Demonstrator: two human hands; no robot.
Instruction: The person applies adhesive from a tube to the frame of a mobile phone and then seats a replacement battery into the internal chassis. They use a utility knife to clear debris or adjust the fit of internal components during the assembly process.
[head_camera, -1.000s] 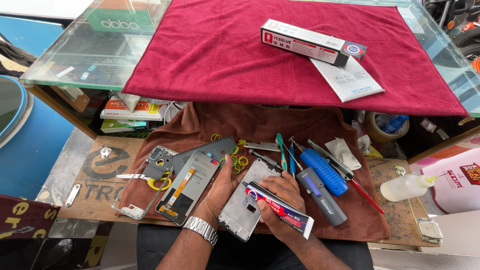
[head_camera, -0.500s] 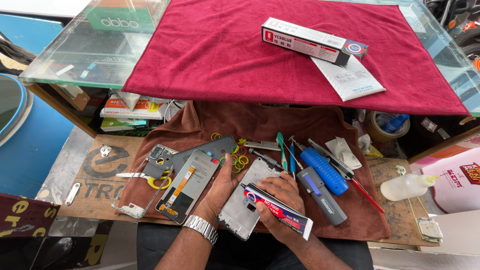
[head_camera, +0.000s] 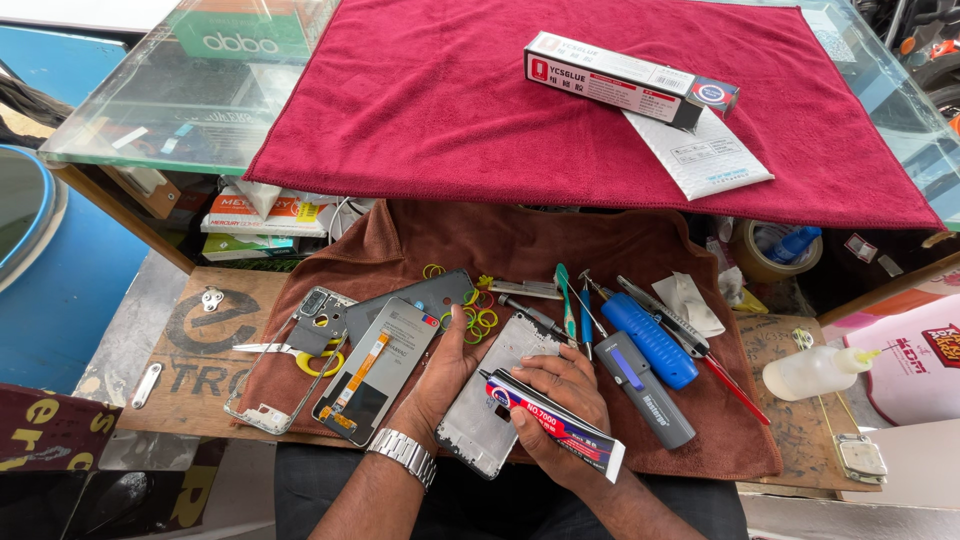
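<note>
Head view: right hand (head_camera: 556, 400) clenched around glue tube (head_camera: 553, 421), nozzle over silver phone panel (head_camera: 488, 418) on brown cloth (head_camera: 520, 250), left hand (head_camera: 447, 365) flat, steadying panel's left edge, grasping nothing

The right hand (head_camera: 560, 410) shifted slightly left along the silver phone frame (head_camera: 490, 410), and the glue tube (head_camera: 550, 420) it gripped tilted a little, its nozzle end sliding nearer the frame's left edge. The left hand (head_camera: 445, 375) crept slightly farther up beside the frame.
</note>
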